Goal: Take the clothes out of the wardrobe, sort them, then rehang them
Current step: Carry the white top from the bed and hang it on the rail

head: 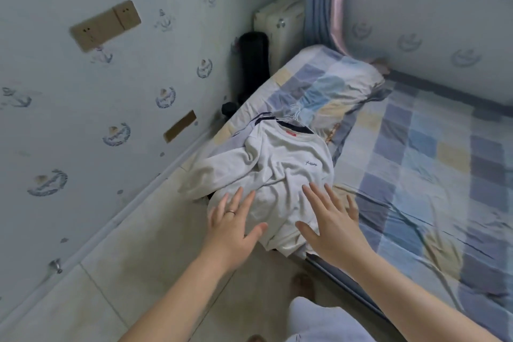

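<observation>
Both spread hands hover over a grey sweatshirt point(280, 172), contact unclear.

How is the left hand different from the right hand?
The left hand wears a ring; the right hand shows none. The left hand reaches over the sweatshirt's floor-side edge; the right hand is over the side nearer the checked sheet. Both are open, fingers spread.

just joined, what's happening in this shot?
A person stands at the edge of a bed with both hands spread open over a pile of clothes. The left hand and right hand hover at the near end of a light grey sweatshirt lying on top, gripping nothing. White wire hangers stick out at the collar end near the pillow, so the clothes are out of the wardrobe but not rehung.
</observation>
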The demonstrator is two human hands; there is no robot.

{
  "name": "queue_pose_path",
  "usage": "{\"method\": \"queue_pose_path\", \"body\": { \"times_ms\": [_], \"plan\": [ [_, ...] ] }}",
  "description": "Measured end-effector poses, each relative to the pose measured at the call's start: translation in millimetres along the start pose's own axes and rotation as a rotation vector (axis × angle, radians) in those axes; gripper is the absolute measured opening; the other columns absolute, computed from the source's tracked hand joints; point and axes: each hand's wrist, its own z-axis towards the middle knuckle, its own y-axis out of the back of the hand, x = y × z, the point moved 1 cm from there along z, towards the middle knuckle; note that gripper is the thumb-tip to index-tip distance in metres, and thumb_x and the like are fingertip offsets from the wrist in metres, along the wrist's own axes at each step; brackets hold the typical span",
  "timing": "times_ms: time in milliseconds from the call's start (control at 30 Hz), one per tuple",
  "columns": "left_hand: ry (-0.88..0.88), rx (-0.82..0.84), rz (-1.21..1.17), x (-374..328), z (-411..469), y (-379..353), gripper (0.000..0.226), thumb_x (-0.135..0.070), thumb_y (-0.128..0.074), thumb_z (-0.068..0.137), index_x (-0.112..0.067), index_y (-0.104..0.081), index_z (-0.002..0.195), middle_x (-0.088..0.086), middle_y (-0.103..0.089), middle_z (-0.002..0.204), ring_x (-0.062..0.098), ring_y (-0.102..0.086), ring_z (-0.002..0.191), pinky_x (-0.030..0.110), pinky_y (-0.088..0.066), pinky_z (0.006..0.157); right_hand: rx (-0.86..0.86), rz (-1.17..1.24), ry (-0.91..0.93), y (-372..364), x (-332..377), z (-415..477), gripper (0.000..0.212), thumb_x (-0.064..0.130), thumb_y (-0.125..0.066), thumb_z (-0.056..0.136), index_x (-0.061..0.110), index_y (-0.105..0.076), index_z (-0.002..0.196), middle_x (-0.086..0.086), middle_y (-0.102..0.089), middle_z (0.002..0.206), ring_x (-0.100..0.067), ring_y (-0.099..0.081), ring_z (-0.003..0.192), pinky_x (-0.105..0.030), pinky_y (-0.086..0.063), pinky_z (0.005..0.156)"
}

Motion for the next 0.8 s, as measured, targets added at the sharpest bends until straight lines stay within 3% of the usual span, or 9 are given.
{"method": "queue_pose_path", "body": {
  "times_ms": [233,433,800],
  "plan": [
    [-0.062,0.060,0.032,-41,135,8,0.068,-0.065,-0.034,0.096,-0.047,-0.004,0.155,-0.022,0.008,0.164,0.003,0.018,0.148,0.040,0.005,0.121,0.021,0.041,-0.101,15,-70,95,0.073,0.062,-0.032,0.095,0.039,0.005,0.154,0.016,0.006,0.163,-0.014,0.013,0.150,-0.046,0.017,0.115],
    [-0.056,0.122,0.076,-63,230,10,0.067,-0.064,-0.033,0.097,-0.048,-0.002,0.155,-0.019,0.005,0.165,0.007,0.014,0.150,0.042,0.001,0.122,0.069,0.048,-0.114,31,-113,172,0.072,0.062,-0.032,0.096,0.037,0.004,0.154,0.017,0.004,0.163,-0.015,0.010,0.150,-0.049,0.011,0.118],
    [-0.091,0.253,0.081,-22,375,10,0.066,-0.064,-0.036,0.097,-0.047,-0.008,0.155,-0.016,-0.001,0.166,0.009,0.009,0.151,0.041,-0.003,0.120,0.223,0.059,-0.319,-7,-155,265,0.072,0.059,-0.032,0.096,0.037,0.002,0.155,0.016,0.000,0.163,-0.014,0.007,0.150,-0.051,0.007,0.118]
  ]
}}
